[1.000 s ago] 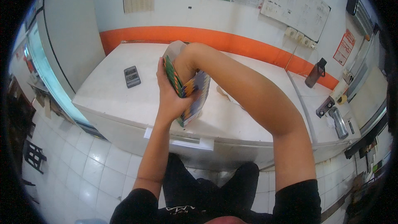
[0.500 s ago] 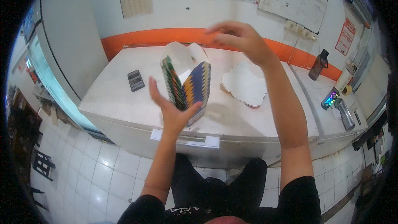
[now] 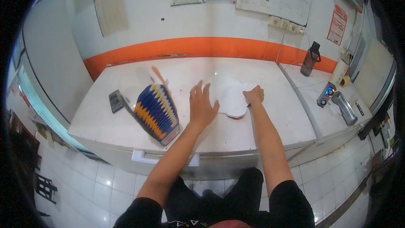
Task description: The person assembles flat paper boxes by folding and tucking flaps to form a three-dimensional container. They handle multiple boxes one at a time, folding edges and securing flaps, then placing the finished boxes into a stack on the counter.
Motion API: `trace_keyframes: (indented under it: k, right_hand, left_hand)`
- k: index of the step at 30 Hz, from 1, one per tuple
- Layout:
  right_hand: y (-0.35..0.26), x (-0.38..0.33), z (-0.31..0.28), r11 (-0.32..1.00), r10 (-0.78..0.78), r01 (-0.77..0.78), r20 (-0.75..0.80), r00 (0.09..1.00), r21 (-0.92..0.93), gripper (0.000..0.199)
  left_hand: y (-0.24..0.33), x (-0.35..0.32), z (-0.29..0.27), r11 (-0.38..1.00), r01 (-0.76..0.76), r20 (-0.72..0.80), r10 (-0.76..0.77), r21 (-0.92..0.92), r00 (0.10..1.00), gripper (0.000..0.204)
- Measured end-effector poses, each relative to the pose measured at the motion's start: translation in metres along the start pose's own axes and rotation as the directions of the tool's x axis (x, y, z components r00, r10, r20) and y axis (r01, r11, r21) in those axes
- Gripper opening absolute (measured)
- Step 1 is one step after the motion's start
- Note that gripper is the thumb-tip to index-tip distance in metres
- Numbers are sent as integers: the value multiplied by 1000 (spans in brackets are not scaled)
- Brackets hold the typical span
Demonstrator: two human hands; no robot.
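Note:
A stack of white sheets with wavy edges lies flat on the white worktop. My right hand is closed at the right edge of these sheets, fingers curled over it. To their left, my left hand is open and empty, fingers spread just above the worktop. Further left stands a carton with a blue, yellow and white zigzag pattern, tilted, its upper flaps blurred. It stands apart from both hands.
A dark phone-like device lies left of the carton on the worktop. On the side counter at the right are a dark bottle, a lit gadget, a silver cylinder and a tape roll. An orange band runs along the back wall.
My left hand has let go of the carton, which now stands turned at the left. My right hand has come down from the air onto the white sheets. The view has shifted.

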State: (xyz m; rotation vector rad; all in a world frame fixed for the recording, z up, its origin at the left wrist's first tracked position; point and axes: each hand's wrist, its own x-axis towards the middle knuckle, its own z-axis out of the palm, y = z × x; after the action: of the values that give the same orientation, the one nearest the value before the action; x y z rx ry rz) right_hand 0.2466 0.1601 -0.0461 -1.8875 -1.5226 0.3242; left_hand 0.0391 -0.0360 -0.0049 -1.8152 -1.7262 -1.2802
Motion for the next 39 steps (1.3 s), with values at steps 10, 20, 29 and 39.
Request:
trace_keyframes:
  k: [10, 20, 29, 39]
  right_hand:
    - [45, 58, 29, 791, -138, 179, -114, 984, 585, 34]
    - [27, 36, 3, 571, -155, 40, 60, 986, 820, 35]
    - [26, 35, 3, 679, -92, 70, -9, 996, 731, 35]
    - [5, 6, -30, 539, -114, -12, 87, 990, 842, 23]
  left_hand:
    - [-61, 18, 81, 954, 285, 139, -270, -98, 953, 49]
    - [-48, 33, 42, 950, 248, 114, -230, -189, 967, 51]
    - [-39, 24, 30, 987, 157, 78, -156, -14, 985, 42]
    - [-47, 23, 34, 951, 188, -17, -199, -245, 980, 14]
